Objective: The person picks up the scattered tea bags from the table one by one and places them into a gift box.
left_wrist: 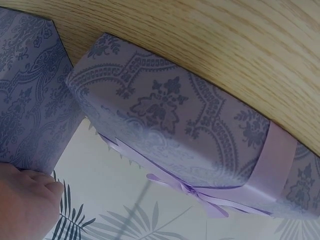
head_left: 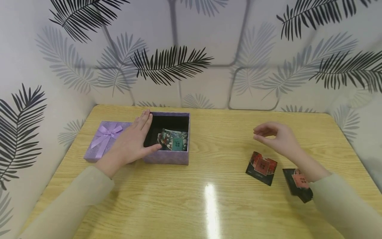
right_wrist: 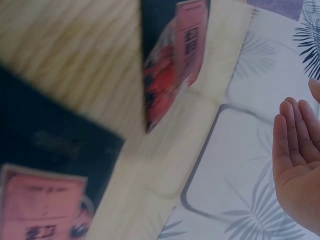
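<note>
My left hand [head_left: 131, 141] lies over the left wall of a purple box [head_left: 167, 157], fingers straight along its rim and thumb over the front edge. Inside the box are green-labelled packets [head_left: 176, 141] with a dark floral print. Above the table's right side hovers my right hand [head_left: 277, 137], fingers loosely bent and holding nothing. Below it lies a black-and-red packet [head_left: 261, 167]. Another black packet with a red label [head_left: 299, 182] is partly under the right forearm. In the right wrist view, the hand's palm [right_wrist: 300, 175] shows with nothing on it.
The purple lid [head_left: 104, 137] with a ribbon bow stands left of the box, partly behind the left hand. The wooden table [head_left: 167, 199] backs onto a leaf-patterned wall covering [head_left: 206, 89].
</note>
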### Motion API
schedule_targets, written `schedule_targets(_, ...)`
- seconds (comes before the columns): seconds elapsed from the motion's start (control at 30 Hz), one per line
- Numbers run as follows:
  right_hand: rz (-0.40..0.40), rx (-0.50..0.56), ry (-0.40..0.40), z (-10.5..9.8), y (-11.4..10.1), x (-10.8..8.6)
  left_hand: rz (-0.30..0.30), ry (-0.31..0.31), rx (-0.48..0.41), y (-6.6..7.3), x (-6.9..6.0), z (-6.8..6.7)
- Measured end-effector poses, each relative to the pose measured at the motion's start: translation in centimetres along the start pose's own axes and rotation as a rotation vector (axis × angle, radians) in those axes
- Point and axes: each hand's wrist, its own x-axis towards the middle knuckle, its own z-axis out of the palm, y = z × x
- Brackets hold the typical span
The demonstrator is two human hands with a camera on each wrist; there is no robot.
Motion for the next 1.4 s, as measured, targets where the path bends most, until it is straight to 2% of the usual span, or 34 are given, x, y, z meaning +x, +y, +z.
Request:
schedule_targets(0.17,0.037,-0.002,-0.010,-0.5,1.6,-1.1,0.002,-0.003,0.002,-0.1,0.1,0.0)
schedule_targets(0.5,0.112,-0.045,-0.082,-0.5,3.7,-3.1,-0.005,0.008,-0.003,-0.1,0.0,0.1)
schedule_targets(0.9,0.158,-0.092,-0.156,-0.1,5.9,-4.4,-0.012,0.002,-0.003,-0.1,0.0,0.1)
schedule_targets(1.1,0.134,-0.089,-0.167,0.0,6.5,-4.4,-0.016,-0.001,-0.013,-0.1,0.0,0.2)
schedule_targets(1.4,0.019,-0.101,-0.175,0.5,7.2,-4.8,-0.011,-0.013,0.001,-0.2,0.0,0.1)
